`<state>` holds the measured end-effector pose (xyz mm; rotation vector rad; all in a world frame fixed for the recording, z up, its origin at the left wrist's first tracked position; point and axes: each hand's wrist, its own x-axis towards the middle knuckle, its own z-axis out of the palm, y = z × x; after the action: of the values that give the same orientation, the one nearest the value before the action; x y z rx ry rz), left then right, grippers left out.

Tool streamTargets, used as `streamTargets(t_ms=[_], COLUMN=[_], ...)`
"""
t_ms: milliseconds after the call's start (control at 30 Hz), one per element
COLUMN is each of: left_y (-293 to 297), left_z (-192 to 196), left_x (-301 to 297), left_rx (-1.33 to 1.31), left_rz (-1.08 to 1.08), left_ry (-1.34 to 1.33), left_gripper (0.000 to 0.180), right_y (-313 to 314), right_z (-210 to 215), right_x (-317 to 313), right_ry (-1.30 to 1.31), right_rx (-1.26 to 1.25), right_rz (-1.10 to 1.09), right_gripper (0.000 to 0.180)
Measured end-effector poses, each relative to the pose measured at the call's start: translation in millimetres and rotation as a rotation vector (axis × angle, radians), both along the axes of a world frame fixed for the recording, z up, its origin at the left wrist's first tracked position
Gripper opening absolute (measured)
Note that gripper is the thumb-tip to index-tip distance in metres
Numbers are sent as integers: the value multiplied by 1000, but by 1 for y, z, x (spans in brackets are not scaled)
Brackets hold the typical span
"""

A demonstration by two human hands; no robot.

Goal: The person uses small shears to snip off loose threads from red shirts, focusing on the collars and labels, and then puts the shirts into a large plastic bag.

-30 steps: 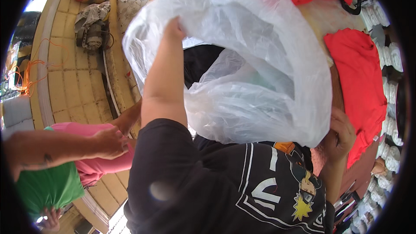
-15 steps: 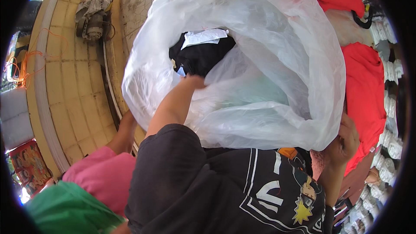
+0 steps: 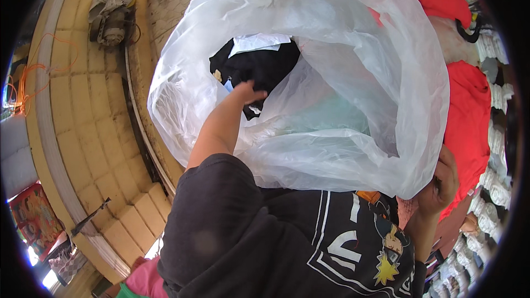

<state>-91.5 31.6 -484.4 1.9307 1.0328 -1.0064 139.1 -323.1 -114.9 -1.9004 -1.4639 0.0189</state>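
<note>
A large translucent white plastic bag (image 3: 342,160) stands open in front of me, its mouth spread wide. Deep inside it lies black cloth (image 3: 276,69), with a pale paper-like strip (image 3: 256,43) on its far part. My left arm reaches into the bag, and my left hand (image 3: 245,92) hovers at or just over the cloth, fingers partly spread. Whether it touches the cloth I cannot tell. At the bag's near right rim my right hand (image 3: 443,182) is closed on the plastic edge; some of its fingers are hidden.
Red cloth (image 3: 466,132) lies to the right, beside rows of white bundles (image 3: 491,187). On the left runs a yellow tiled ledge (image 3: 83,127) with a motor-like machine (image 3: 110,30) on it. Orange cord (image 3: 25,85) hangs at the far left. Part of a person's pink clothing (image 3: 146,276) shows at lower left.
My left hand has lifted slightly and its fingers have spread, showing more of the black cloth. The person in pink and green at lower left has moved mostly out of view.
</note>
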Motion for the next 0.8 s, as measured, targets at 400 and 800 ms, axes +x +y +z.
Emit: streamTargets(t_ms=[400, 800], left_y=[-50, -57], left_z=[-87, -51], left_x=[37, 21], left_rx=[114, 19], left_rz=[1285, 1292], left_ry=[-176, -175], left_gripper=[87, 79], right_y=[24, 32], right_z=[10, 12], right_x=[-11, -12], right_ry=[14, -29], right_rx=[-27, -109], right_rz=[-44, -71], right_gripper=[19, 18])
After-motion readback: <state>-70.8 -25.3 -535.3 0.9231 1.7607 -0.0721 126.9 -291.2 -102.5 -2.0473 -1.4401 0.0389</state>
